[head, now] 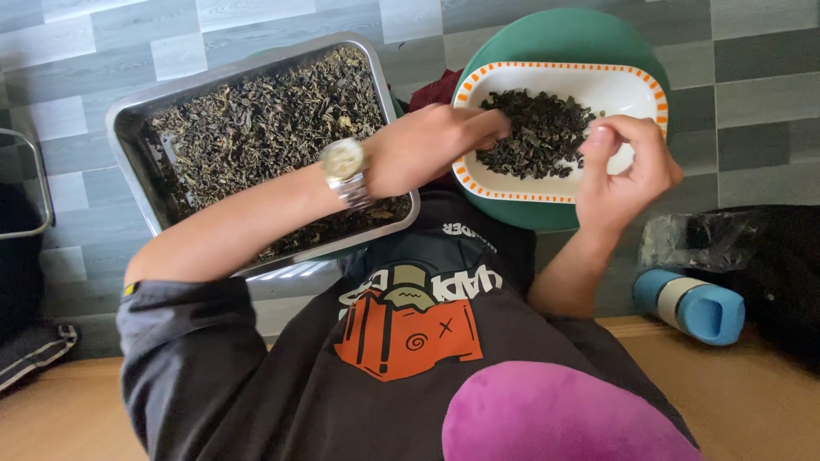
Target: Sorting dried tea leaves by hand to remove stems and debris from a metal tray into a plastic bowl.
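A white oblong dish (pixel 617 87) with an orange-dotted rim holds a heap of dark dried leaves (pixel 538 132). It rests on a round green surface (pixel 564 30). My left hand (pixel 427 152), with a metal watch (pixel 344 166) on the wrist, reaches across; its bunched fingertips are pressed into the left side of the heap. My right hand (pixel 628 171) is at the dish's right end, thumb and fingers pinched together at the heap's edge. Whatever sits between the fingertips is too small to see.
A large steel tray (pixel 128 128) full of the same dried leaves lies to the left, under my left forearm. A blue and white bottle (pixel 692 307), a crumpled plastic bag (pixel 683 239) and a black bag (pixel 786 273) lie at the right. A purple cushion (pixel 555 418) is on my lap.
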